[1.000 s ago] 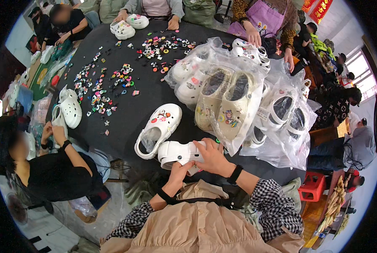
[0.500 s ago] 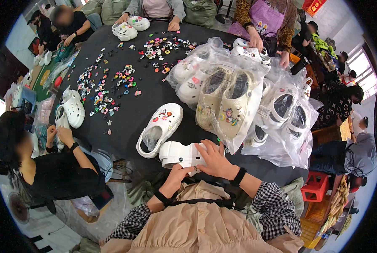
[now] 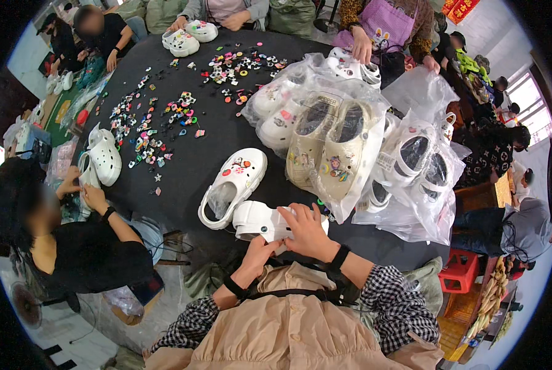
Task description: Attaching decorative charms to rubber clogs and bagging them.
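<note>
A white clog lies on its side at the table's near edge, gripped in both my hands. My right hand is wrapped over its right end, fingers spread across the upper. My left hand pinches at its lower edge, close to my right thumb; whatever sits between those fingertips is hidden. A small dark round charm shows on the clog's side. Just beyond stands a second white clog with colourful charms on its upper and clear plastic inside.
Bagged beige clogs and bagged white clogs are heaped to the right. Loose charms are scattered over the black table. A co-worker at left handles white clogs; others work across the table. A red stool stands at right.
My hands and the held clog have shifted only slightly. Across the table at right, a co-worker's hand now holds up a clear plastic bag, and the white clogs there have moved left.
</note>
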